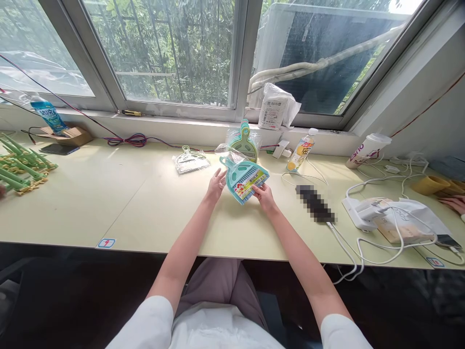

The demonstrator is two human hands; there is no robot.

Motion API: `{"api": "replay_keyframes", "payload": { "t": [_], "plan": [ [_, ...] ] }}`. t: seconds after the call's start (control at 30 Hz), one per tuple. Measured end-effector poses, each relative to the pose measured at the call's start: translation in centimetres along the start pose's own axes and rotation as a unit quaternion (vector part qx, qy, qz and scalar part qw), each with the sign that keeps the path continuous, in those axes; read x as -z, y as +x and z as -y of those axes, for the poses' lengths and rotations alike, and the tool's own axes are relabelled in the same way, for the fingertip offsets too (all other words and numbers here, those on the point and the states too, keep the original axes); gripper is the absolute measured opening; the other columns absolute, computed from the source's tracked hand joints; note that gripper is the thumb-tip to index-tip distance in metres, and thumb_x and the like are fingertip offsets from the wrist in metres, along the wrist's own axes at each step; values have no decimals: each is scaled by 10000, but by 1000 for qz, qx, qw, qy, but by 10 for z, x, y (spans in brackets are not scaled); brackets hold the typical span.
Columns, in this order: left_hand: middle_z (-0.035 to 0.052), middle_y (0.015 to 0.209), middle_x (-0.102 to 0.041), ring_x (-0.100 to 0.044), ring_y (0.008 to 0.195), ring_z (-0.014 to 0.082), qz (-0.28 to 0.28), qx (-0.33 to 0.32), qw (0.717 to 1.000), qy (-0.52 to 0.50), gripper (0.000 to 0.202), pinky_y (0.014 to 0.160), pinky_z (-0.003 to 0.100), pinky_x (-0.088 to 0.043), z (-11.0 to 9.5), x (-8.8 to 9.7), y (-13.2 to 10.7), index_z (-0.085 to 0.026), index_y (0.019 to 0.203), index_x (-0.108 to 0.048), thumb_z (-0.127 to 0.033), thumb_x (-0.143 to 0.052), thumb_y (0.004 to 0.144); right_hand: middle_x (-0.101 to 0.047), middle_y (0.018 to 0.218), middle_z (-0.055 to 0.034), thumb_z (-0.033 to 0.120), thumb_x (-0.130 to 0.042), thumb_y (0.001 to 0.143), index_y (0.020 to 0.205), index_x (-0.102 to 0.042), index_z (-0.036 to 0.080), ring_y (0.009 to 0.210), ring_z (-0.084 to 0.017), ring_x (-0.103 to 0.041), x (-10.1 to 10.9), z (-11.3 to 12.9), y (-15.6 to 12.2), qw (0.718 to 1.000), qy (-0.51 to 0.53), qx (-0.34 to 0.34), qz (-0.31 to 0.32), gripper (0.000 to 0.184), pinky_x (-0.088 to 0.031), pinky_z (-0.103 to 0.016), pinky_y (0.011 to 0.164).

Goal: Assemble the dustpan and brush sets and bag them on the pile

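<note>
A teal mini dustpan-and-brush set [244, 178] with a colourful label lies just above the desk at the centre. My left hand [217, 183] grips its left edge with curled fingers. My right hand [264, 196] pinches its lower right corner. A clear plastic wrapper [232, 151] trails off the set's handle end. Behind it stands a green dustpan set [245, 142] in its bag. Another bagged set [191, 161] lies flat to the left.
Green plastic pieces [22, 167] are heaped at the far left by a blue bottle [48, 115]. A yellow drink bottle [301, 152], white cup [367, 150], power strip [314, 203] and white cables [378, 232] crowd the right. Another person's hand [454, 203] rests at the right edge.
</note>
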State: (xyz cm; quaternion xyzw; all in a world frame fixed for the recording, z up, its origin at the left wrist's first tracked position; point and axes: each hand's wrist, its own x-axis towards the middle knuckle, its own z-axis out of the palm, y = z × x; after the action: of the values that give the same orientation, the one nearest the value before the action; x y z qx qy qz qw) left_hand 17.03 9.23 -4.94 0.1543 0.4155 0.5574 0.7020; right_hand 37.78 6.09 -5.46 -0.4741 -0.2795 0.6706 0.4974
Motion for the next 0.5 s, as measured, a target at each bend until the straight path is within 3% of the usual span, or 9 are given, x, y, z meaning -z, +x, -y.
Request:
{"api": "replay_keyframes", "payload": {
  "t": [0.17, 0.33, 0.5],
  "plan": [
    [86, 1114, -648, -619, 994, 229, 120, 45, 987, 96, 481, 845, 322, -478, 9, -10, -10, -166, 1184, -580, -375, -678, 762, -684, 1004, -56, 348, -808, 613, 937, -615, 175, 952, -233, -655, 1, 1, 1, 1000, -1, 2, -7, 414, -556, -409, 882],
    [67, 1148, -633, -597, 1044, 243, 91, 35, 988, 122, 521, 871, 360, -481, 18, -18, -18, -215, 1214, -554, -461, -662, 767, -672, 1027, -57, 359, -801, 625, 949, -615, 177, 987, -228, -635, -3, 3, -1, 999, -15, 21, -22, 416, -548, -410, 888],
    [113, 1181, -619, -581, 1080, 277, 114, 82, 979, 145, 560, 878, 400, -488, 23, -21, -21, -180, 1195, -561, -494, -675, 745, -661, 1046, -60, 368, -793, 629, 963, -594, 184, 1006, -230, -624, -4, 4, -3, 998, -19, 40, -39, 431, -542, -412, 889]
  ]
}}
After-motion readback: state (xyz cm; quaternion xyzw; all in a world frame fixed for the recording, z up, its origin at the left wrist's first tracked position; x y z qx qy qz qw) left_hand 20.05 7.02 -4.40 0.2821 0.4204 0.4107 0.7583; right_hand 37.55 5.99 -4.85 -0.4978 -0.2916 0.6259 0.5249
